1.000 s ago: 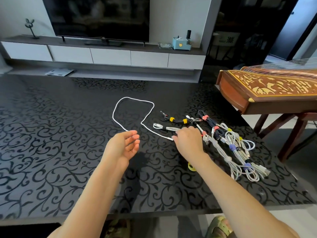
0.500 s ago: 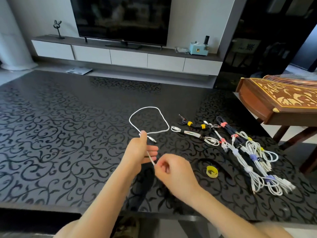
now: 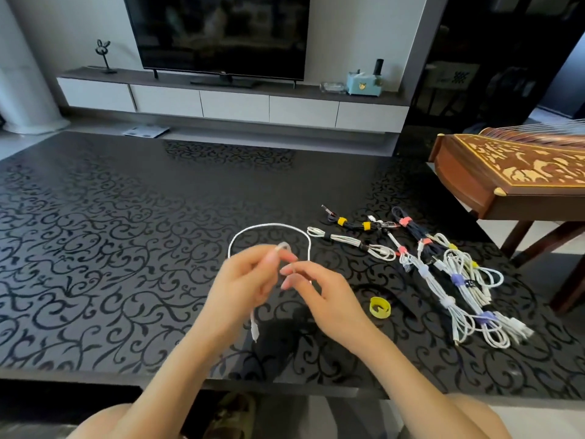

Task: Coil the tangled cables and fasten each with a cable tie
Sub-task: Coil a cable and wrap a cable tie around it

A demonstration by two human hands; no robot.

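My left hand (image 3: 243, 280) is raised over the bench (image 3: 95, 248) near its front edge. Its fingers (image 3: 273, 258) are curled round the white cable (image 3: 269, 225), pinching it up by the fingertips, where the picture is blurred. From that grip one short end of the cable hangs down below my palm, with its plug (image 3: 254, 331) dangling just above the dark patterned top. The rest of the cable arches away from me in a single open loop and comes back down on the right side to my right hand (image 3: 319, 293).

My right hand sits just beside the left, with the fingertips of the two nearly meeting. Its fingers (image 3: 289, 271) are loosely bent and point toward the left hand. The cable runs in behind them, and I cannot tell whether they actually pinch it or only lie against it.

To the right of my right wrist a yellow cable tie (image 3: 380, 307), rolled into a small ring, lies on the bench by itself. Beyond it, further right, is a heap of tied cable bundles (image 3: 443, 280). Most are white and a few are dark, each folded long and banded with yellow, pink or purple ties. They lie close together, some overlapping, and well apart from the loose cable.

Past the far edge of the bench stands a low white cabinet (image 3: 234, 106) with a television (image 3: 218, 33) on it. At the right a carved wooden stringed instrument (image 3: 506, 172) rests on a stand.
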